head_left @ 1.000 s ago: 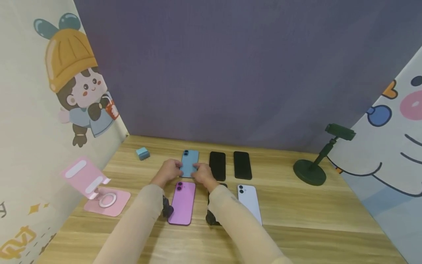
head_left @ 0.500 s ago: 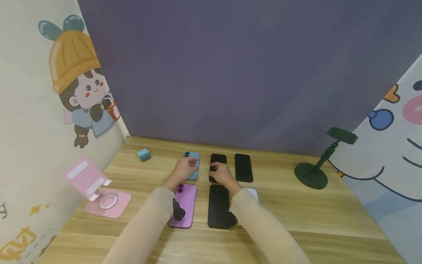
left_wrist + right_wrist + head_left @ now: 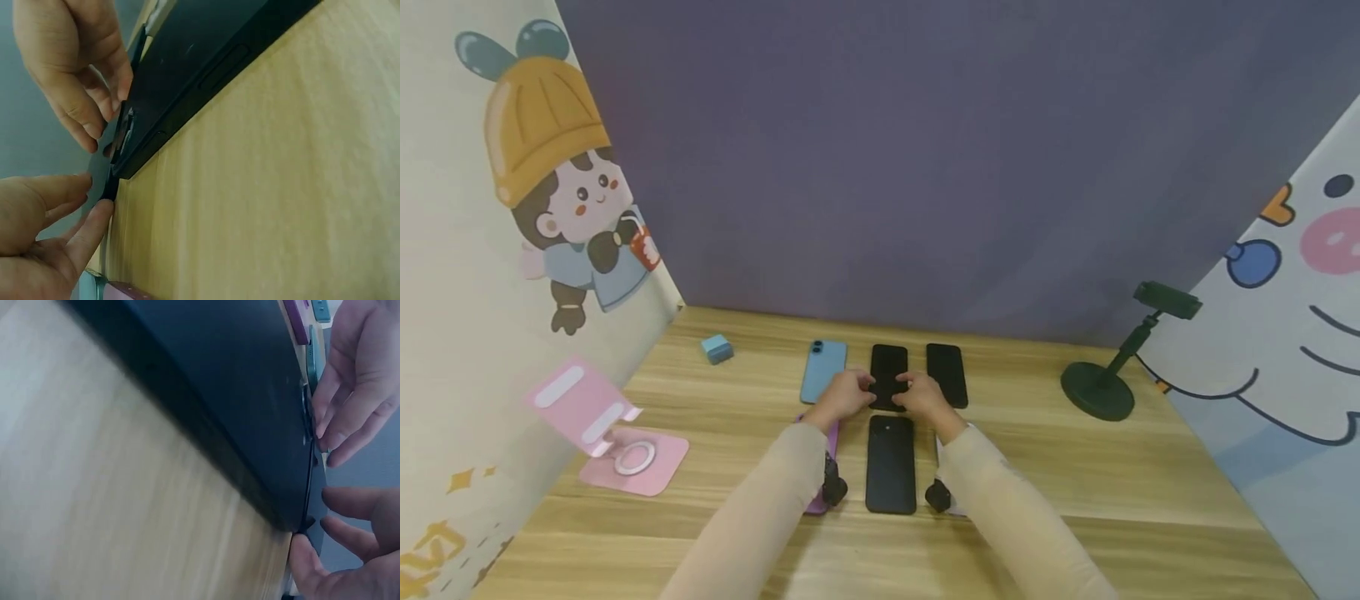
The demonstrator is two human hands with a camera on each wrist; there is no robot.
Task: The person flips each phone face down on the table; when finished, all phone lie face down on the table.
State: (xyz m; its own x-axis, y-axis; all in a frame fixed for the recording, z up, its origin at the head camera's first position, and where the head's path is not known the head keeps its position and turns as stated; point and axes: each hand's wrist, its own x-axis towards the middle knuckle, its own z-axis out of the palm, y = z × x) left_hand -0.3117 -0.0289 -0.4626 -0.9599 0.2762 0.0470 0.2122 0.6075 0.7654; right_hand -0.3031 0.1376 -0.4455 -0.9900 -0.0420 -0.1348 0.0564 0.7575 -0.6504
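In the head view, a black phone [image 3: 888,367] lies in the middle of the back row. My left hand [image 3: 847,394] touches its left side with thumb and fingertips, and my right hand [image 3: 925,396] is at the right side. The left wrist view has the left thumb [image 3: 94,228] at the phone's near corner. Just in front is another black phone [image 3: 891,471], its camera upward. To the left lies a blue phone [image 3: 824,367], to the right a third black phone [image 3: 947,371]. Sleeves partly cover a purple phone [image 3: 832,440] and a white phone [image 3: 938,454].
A pink folding phone stand [image 3: 658,468] stands on the left of the wooden table [image 3: 1150,483]. Behind it sits a small blue block [image 3: 717,349]. A dark green stand [image 3: 1098,392] with a tilted head is at the right, and a grey-blue curtain [image 3: 887,167] hangs behind.
Both hands have left the blue phone and moved right to the sides of the middle black phone. The blue phone and the front black phone are now uncovered; the purple phone is more hidden.
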